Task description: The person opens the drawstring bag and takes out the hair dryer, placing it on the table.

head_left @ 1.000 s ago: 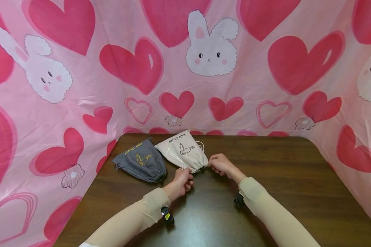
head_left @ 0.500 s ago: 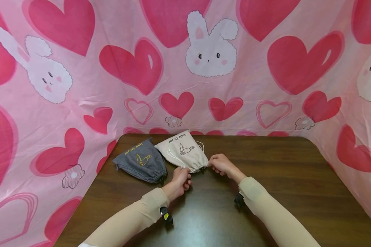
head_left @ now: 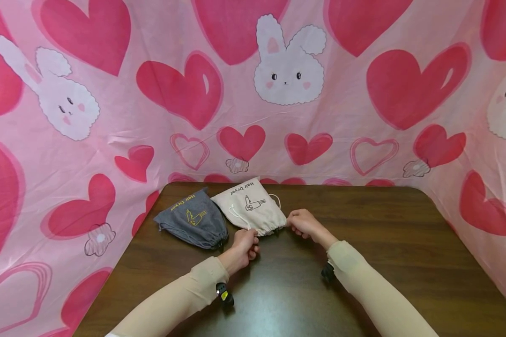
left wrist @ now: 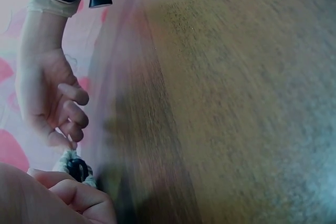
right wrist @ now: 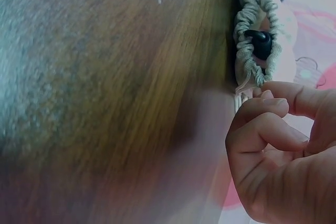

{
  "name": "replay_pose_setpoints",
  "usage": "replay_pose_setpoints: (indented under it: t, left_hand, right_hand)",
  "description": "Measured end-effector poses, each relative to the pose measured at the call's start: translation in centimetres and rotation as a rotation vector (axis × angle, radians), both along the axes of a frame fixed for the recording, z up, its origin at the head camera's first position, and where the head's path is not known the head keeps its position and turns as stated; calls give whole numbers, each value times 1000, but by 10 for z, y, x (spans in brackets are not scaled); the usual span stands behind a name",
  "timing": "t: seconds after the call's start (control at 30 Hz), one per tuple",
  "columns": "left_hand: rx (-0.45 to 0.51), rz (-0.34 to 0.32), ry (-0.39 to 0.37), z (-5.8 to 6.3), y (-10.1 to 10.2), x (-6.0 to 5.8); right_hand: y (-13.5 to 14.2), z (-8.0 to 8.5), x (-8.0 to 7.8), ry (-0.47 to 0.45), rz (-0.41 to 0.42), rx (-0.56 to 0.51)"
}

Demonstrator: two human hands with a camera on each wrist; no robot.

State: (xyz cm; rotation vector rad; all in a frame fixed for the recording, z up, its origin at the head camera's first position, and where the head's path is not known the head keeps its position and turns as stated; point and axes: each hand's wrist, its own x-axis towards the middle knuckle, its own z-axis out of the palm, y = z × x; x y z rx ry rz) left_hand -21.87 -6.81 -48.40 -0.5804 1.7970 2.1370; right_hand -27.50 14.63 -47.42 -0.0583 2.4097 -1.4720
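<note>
A cream drawstring bag (head_left: 253,206) printed "Hair Dryer" lies on the table with its gathered mouth toward me. My left hand (head_left: 243,245) pinches the left corner of that mouth, where a white cord (head_left: 238,214) comes out. At the right corner, my right hand (head_left: 304,223) pinches the edge between thumb and forefinger, other fingers curled. Between the hands, the right wrist view shows the ruffled rim (right wrist: 247,24) parted into a narrow gap. Inside it sits a shiny black object (right wrist: 261,43), mostly hidden by the cloth.
A dark grey drawstring bag (head_left: 194,220) with yellow "Hair Dryer" print lies just left of the cream one. The brown wooden table (head_left: 383,224) meets a pink heart-and-rabbit cloth (head_left: 341,112) at the back and sides.
My hands have drawn slightly apart, the left one leftward and the right one a little rightward. The cream bag's mouth is spread a bit wider. The grey bag stays put.
</note>
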Motion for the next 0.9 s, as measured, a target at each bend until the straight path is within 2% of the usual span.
replay_pose_setpoints:
  t: [0.9]
  left_hand:
    - [-6, -14, -31, 0, -4, 1]
  right_hand:
    - [0, 1, 1, -9, -7, -7]
